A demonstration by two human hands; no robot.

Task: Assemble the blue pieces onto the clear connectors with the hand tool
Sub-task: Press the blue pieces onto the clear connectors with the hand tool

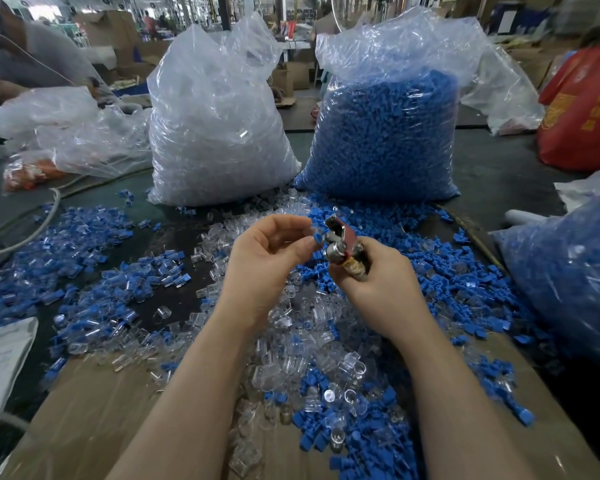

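Left hand (267, 251) pinches a blue piece (316, 234) right at the hand tool (340, 245), right hand (378, 271) has its grip wrapped round the tool, above the littered surface (94, 393).

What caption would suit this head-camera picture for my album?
Left hand pinches a blue piece at the hand tool gripped by the right hand, before two big bags.

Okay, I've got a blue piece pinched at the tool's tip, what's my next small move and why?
Probably seat it: the left hand pinches the blue piece right at the hand tool nose, the right hand grips the tool, and no clear connector is visibly on it yet.
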